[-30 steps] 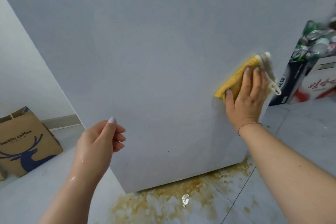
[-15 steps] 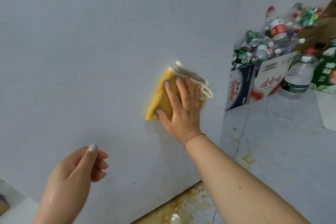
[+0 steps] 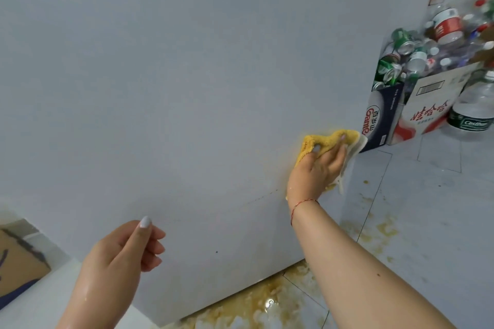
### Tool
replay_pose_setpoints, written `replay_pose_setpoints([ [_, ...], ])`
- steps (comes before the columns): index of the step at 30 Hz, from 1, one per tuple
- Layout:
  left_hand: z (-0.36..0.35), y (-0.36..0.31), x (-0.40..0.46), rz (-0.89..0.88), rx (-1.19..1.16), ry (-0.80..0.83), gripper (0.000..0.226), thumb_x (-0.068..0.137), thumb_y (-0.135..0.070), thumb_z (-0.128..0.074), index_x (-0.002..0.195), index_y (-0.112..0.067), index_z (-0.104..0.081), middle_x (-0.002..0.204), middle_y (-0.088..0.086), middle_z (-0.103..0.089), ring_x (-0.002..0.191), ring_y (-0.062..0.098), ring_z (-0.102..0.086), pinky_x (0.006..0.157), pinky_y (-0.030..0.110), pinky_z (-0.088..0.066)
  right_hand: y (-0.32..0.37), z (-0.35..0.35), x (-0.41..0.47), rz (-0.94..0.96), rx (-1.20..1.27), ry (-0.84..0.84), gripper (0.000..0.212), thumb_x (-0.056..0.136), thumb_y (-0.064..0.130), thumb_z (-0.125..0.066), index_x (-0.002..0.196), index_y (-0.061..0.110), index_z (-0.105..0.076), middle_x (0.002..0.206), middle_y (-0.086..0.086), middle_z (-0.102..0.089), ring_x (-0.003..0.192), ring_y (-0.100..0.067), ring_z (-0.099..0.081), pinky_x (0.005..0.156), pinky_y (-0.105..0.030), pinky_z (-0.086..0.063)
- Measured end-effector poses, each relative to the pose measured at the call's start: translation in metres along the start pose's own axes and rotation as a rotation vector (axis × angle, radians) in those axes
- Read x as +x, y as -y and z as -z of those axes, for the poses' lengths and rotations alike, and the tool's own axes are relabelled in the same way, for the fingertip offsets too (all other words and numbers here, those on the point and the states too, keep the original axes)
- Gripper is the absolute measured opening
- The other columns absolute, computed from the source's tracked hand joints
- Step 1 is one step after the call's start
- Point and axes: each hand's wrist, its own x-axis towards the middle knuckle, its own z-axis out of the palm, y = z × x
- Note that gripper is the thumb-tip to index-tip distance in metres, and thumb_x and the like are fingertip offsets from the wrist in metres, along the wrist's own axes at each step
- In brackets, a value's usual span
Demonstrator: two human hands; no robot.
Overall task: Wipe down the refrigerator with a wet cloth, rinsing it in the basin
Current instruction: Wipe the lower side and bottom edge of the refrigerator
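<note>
The refrigerator [image 3: 187, 88] side panel fills the middle of the view, standing on the floor [image 3: 427, 208]. The right hand [image 3: 315, 171] presses the cloth [image 3: 324, 141] against the panel near its right edge, while the left hand [image 3: 120, 254] hangs before the panel's lower left, apart from it. Right of the refrigerator, boxes [image 3: 425, 112] holding cans and bottles stand on the floor; a puddle [image 3: 251, 307] lies under the panel's lower edge, and a paper bag [image 3: 18, 262] sits far left.

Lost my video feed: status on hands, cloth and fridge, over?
Right hand grips yellow cloth, pressed on refrigerator side near its right edge. Left hand loosely curled, holding nothing. Nothing blocking; brown spill on floor below.
</note>
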Motion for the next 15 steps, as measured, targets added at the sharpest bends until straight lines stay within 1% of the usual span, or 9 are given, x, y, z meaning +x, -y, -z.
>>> replay_pose_setpoints([
  [2,0.009,0.003,-0.001,0.002,0.013,-0.019,0.038,0.097,-0.026,-0.047,0.073,-0.006,-0.069,0.06,0.011,-0.066,0.057,0.031,-0.061,0.076,0.054,-0.052,0.004,-0.007,-0.025,0.032,0.019,0.006,0.07,0.089,0.047,-0.022,0.151,0.016,-0.018,0.156,-0.007,-0.018,0.144,-0.024,-0.016,0.118,-0.04,-0.013],
  [5,0.023,0.006,-0.006,-0.001,0.0,-0.061,0.039,0.098,-0.025,-0.046,0.075,-0.004,-0.069,0.061,0.011,-0.066,0.059,0.03,-0.06,0.074,0.051,-0.051,0.006,-0.018,-0.058,0.109,0.042,0.025,0.063,0.093,0.039,-0.03,0.15,0.015,-0.02,0.155,-0.009,-0.02,0.143,-0.028,-0.015,0.116,-0.047,-0.017],
  [7,0.035,0.008,-0.01,0.002,-0.015,-0.088,0.039,0.098,-0.026,-0.046,0.076,-0.004,-0.069,0.063,0.011,-0.066,0.06,0.029,-0.06,0.074,0.049,-0.051,0.009,-0.026,-0.084,0.207,0.034,0.062,0.06,0.095,0.036,-0.033,0.149,0.014,-0.021,0.154,-0.009,-0.019,0.144,-0.028,-0.01,0.115,-0.053,-0.017],
  [9,0.045,0.009,-0.013,0.003,-0.027,-0.106,0.04,0.099,-0.028,-0.046,0.076,-0.005,-0.069,0.065,0.012,-0.066,0.062,0.028,-0.06,0.072,0.047,-0.051,0.01,-0.03,-0.111,0.358,0.002,0.125,0.06,0.098,0.039,-0.034,0.15,0.012,-0.021,0.152,-0.006,-0.017,0.145,-0.029,-0.005,0.114,-0.059,-0.013],
  [11,0.056,0.012,-0.016,-0.006,-0.025,-0.137,0.04,0.099,-0.029,-0.046,0.075,-0.006,-0.069,0.066,0.012,-0.067,0.063,0.029,-0.061,0.07,0.043,-0.051,0.012,-0.035,-0.143,0.557,-0.032,0.209,0.056,0.1,0.043,-0.029,0.15,0.02,-0.02,0.15,-0.003,-0.017,0.146,-0.027,-0.002,0.113,-0.061,-0.01],
  [13,0.07,0.015,-0.021,-0.015,-0.023,-0.169,0.04,0.098,-0.029,-0.046,0.075,-0.006,-0.069,0.066,0.012,-0.066,0.064,0.029,-0.061,0.068,0.041,-0.05,0.012,-0.043,-0.179,0.765,-0.05,0.29,0.054,0.101,0.044,-0.029,0.151,0.031,-0.015,0.147,-0.004,-0.022,0.147,-0.024,-0.002,0.112,-0.063,-0.011],
  [14,0.075,0.018,-0.023,-0.02,-0.021,-0.181,0.04,0.098,-0.029,-0.046,0.075,-0.007,-0.069,0.065,0.011,-0.066,0.064,0.029,-0.061,0.068,0.041,-0.05,0.012,-0.046,-0.194,0.857,-0.06,0.319,0.054,0.101,0.044,-0.03,0.151,0.034,-0.015,0.145,-0.005,-0.025,0.147,-0.024,-0.003,0.112,-0.062,-0.011],
  [15,0.081,0.022,-0.024,-0.018,-0.015,-0.2,0.039,0.098,-0.028,-0.046,0.075,-0.007,-0.069,0.065,0.011,-0.066,0.063,0.029,-0.061,0.068,0.043,-0.051,0.012,-0.052,-0.211,0.94,-0.081,0.337,0.052,0.101,0.044,-0.032,0.15,0.034,-0.018,0.143,-0.005,-0.028,0.147,-0.024,-0.004,0.112,-0.061,-0.011],
])
